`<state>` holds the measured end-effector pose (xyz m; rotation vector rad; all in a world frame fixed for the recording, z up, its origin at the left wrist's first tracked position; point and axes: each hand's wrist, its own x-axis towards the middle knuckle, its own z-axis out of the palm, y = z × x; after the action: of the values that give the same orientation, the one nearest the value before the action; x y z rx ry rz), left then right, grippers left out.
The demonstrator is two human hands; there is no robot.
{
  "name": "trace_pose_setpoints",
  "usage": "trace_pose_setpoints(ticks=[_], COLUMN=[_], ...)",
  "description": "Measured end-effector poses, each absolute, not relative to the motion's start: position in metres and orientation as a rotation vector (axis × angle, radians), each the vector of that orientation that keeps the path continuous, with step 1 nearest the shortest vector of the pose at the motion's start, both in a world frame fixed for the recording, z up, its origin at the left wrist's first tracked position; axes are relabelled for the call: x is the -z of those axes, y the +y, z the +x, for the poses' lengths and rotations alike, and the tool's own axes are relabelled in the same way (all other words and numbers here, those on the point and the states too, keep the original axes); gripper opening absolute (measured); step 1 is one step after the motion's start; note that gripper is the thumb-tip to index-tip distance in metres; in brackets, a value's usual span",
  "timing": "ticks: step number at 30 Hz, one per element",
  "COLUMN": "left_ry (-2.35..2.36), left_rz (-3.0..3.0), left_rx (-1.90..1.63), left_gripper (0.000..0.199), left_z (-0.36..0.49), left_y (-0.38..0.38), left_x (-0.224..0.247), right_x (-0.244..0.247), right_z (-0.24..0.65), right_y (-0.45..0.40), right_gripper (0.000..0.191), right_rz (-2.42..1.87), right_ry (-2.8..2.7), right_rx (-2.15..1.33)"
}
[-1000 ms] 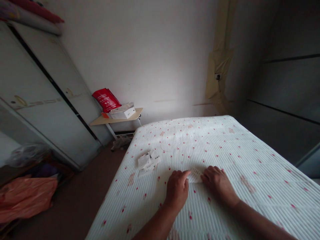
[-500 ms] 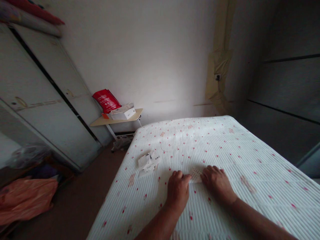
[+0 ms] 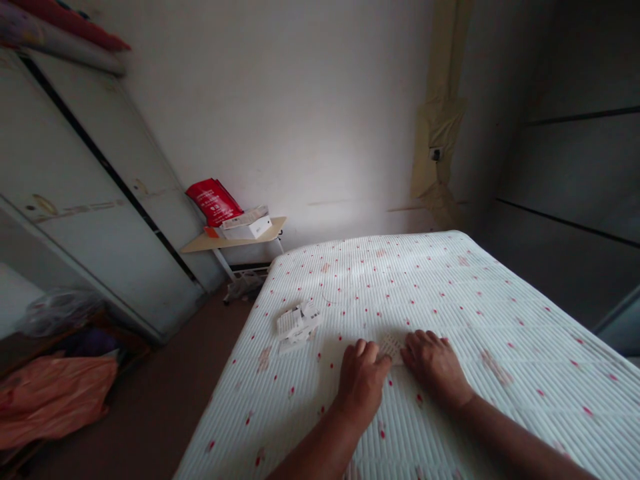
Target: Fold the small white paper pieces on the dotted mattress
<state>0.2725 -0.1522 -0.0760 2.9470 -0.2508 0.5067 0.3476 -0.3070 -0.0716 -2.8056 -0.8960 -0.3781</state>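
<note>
My left hand [image 3: 363,379] and my right hand [image 3: 434,363] rest close together on a white bed cover [image 3: 500,320] with small red dots. Between their fingertips lies a small flat white patterned piece [image 3: 391,346]; both hands pinch or press its edges, and most of it is hidden under the fingers. To the left of my left hand, apart from it, sits a small pile of white flat pieces [image 3: 297,324] on the cover.
A pale wardrobe [image 3: 90,200] fills the left side. A small wooden side table [image 3: 235,239] by the wall carries white boxes and a red bag [image 3: 213,200]. Orange cloth [image 3: 50,400] lies on the brown floor at lower left. Dark panelled wall runs along the right.
My left hand has slid a little to the right, covering more of the small piece. My right hand has stayed in place.
</note>
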Motion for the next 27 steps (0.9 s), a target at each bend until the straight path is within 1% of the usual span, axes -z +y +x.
trace_pose_setpoints(ticks=[3,7,10,13,22,27], left_ry=[-0.399,-0.462,-0.451,-0.451,-0.451,-0.408], left_rz=[2.945,2.951,2.956,2.945,2.921,2.879], left_rx=[-0.493,-0.486,-0.498,-0.492,-0.448,-0.444], left_gripper=[0.012,0.011,0.009,0.012,0.014,0.016], left_z=[0.272,0.270,0.268,0.267,0.262,0.261], left_y=[-0.152,-0.152,-0.152,-0.151,-0.148,-0.147], left_x=[0.072,0.068,0.070,0.072,0.066,0.066], right_x=[0.073,0.077,0.081,0.084,0.100,0.113], right_z=[0.349,0.349,0.348,0.346,0.360,0.373], right_y=[-0.309,-0.311,-0.309,-0.306,-0.317,-0.327], right_gripper=[0.014,0.013,0.024,0.032,0.042,0.047], right_rz=[-2.774,-2.679,-2.619,-2.605,-2.496,-2.334], right_ry=[-0.881,-0.821,-0.811,-0.788,-0.759,-0.816], right_rx=[0.360,0.274,0.284,0.297,0.225,0.303])
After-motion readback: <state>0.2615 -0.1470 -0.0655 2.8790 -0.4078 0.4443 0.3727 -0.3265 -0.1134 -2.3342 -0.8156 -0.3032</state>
